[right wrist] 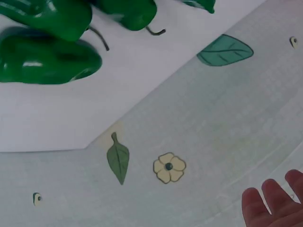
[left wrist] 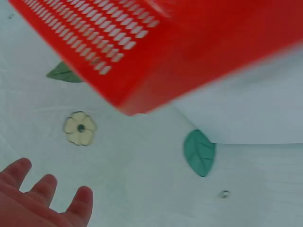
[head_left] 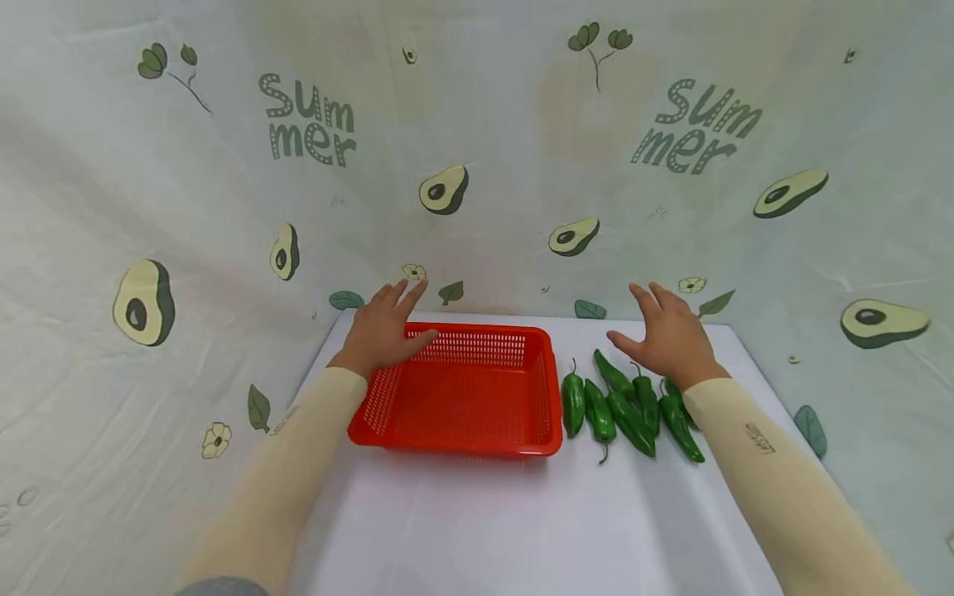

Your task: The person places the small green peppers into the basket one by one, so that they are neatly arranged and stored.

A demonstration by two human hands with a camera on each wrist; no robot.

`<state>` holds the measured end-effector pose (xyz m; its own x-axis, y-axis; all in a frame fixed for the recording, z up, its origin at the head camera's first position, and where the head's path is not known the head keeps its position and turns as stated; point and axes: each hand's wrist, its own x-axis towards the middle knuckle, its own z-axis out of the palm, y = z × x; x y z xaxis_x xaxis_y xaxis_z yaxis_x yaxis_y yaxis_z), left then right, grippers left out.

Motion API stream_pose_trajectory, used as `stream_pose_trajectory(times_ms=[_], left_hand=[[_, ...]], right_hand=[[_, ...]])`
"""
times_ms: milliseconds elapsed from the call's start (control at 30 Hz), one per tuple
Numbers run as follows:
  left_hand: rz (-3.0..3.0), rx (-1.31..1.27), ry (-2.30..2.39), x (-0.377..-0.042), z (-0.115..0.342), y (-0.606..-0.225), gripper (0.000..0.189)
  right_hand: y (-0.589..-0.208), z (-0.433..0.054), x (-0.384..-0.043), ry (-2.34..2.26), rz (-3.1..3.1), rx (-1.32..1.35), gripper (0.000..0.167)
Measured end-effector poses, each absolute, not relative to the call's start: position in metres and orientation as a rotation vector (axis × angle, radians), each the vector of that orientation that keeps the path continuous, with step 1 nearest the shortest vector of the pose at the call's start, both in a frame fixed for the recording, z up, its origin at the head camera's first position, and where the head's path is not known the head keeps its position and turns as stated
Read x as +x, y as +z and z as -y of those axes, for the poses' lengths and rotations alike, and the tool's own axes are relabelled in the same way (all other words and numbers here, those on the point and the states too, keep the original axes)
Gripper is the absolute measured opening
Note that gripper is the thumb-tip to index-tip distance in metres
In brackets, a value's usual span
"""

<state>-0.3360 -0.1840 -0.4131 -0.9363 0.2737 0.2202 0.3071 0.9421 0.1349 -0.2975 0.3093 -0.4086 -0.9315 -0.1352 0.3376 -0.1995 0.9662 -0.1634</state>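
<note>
One pale printed cloth [head_left: 507,141] backs the white surface [head_left: 447,530]. On the surface sits a red perforated basket [head_left: 455,448], toward the left. Both hands hold nothing, fingers spread wide: the left hand [head_left: 382,333] hangs at the basket's far left corner, the right hand [head_left: 671,338] beyond the peppers. Several green peppers [head_left: 599,411] lie grouped just right of the basket, all those in view outside it; the right forearm hides part of the group. Smallest are their thin stems [head_left: 604,454]. This looks like a ready pose ahead of any handling. Picking up a pepper would call for drawing the right hand back, lowering it and closing fingers and thumb around one smooth body.
</note>
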Motion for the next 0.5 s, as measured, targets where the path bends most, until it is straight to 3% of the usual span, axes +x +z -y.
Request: stream_pose_trajectory(times_ms=[267,500], left_hand=[[2.945,-0.423,-0.627,-0.309,0.24,-0.457,0.102],[2.969,-0.32,-1.138,-0.29,0.259,-0.48,0.099]], right_hand=[[-0.413,-0.339,-0.27,0.307,2.857,0.269,0.094],[-0.419,-0.36,-0.258,0.338,2.936,0.302,0.087]])
